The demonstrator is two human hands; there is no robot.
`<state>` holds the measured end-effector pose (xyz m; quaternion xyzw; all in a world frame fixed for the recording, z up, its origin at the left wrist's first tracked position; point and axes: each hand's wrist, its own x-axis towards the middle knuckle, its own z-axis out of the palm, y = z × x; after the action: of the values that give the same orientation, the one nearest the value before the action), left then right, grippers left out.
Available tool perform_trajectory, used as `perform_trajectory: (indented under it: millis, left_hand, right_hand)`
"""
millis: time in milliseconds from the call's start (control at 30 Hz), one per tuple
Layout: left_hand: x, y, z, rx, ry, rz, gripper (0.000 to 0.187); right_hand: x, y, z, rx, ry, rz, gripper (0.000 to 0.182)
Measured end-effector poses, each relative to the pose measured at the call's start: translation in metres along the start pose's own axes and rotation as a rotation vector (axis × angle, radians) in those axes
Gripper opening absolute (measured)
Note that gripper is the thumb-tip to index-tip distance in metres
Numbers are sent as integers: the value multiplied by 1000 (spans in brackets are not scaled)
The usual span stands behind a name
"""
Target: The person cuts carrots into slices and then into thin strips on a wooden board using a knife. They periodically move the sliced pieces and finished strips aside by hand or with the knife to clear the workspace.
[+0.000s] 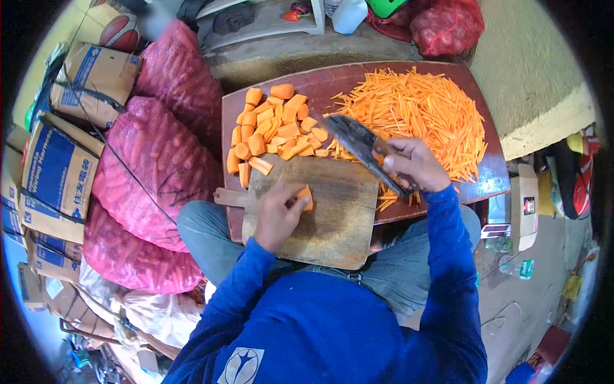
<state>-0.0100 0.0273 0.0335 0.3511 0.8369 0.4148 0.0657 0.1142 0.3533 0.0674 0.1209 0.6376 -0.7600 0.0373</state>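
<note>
Closest to us is our own blue sleeve (358, 326), with grey trousers under it since we're sitting cross-legged right up against the desk (492, 173). A wooden board (339, 217) rests partly on our lap and partly on the desk edge, its handle sticking out to the left. Our left hand (278, 214) is curled down on the board, fingers pinching a carrot chunk (306, 196) and holding it flat against the wood. Our right hand (412, 165) is wrapped tight around the handle of a knife (358, 142), which is lifted off the board with the dark blade angled up and to the left, hanging over the gap between the two carrot heaps. Behind the board, on the left half of the desk, we've got a pile of chunks (272, 128), some touching the board's far edge. To the right of that is a much bigger heap of thin strips (416, 109), spreading nearly to the desk's right edge. On the floor at our left are red mesh sacks (153, 166) full of carrots, and beyond them stacked cartons (57, 173).
</note>
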Motion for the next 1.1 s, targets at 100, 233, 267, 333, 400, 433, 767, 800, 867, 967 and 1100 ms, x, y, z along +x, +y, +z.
perform_trajectory:
  millis: [100, 233, 267, 333, 400, 433, 767, 800, 867, 967, 1100]
  left_hand:
    - [-32, -3, -9, -54, 0, -83, 25]
    - [-48, -23, -21, -23, -92, 47, 32]
    - [-50, -26, -22, -32, -119, 97, 32]
    - [-52, -29, -19, -20, -65, 151, 33]
    - [-50, -32, -14, -8, -17, 208, 33]
    - [-49, -34, -11, 9, -12, 260, 33]
    - [-50, -22, -13, 298, -187, 358, 36]
    - [-50, -24, -12, 295, -186, 352, 36]
    - [-49, -29, -10, 416, -118, 490, 39]
    - [-48, -28, -9, 394, -107, 480, 38]
    - [-48, -27, -12, 388, -131, 465, 37]
  right_hand:
    - [-3, -5, 24, -194, -112, 79, 41]
    - [-14, -14, 73, -305, -183, 118, 42]
    - [-20, -13, 82, -374, -140, 107, 41]
    - [-33, -8, 99, -455, -102, 106, 41]
    - [-47, 5, 114, -609, -5, 7, 40]
    - [-53, 11, 121, -683, 44, -44, 40]
    - [-86, 19, 177, -921, 20, -103, 54]
    - [-89, 18, 179, -940, 21, -115, 54]
    - [-95, 11, 183, -960, 18, -125, 54]
    - [-100, -1, 186, -1016, -21, 66, 52]
    - [-86, 7, 182, -951, -22, 37, 48]
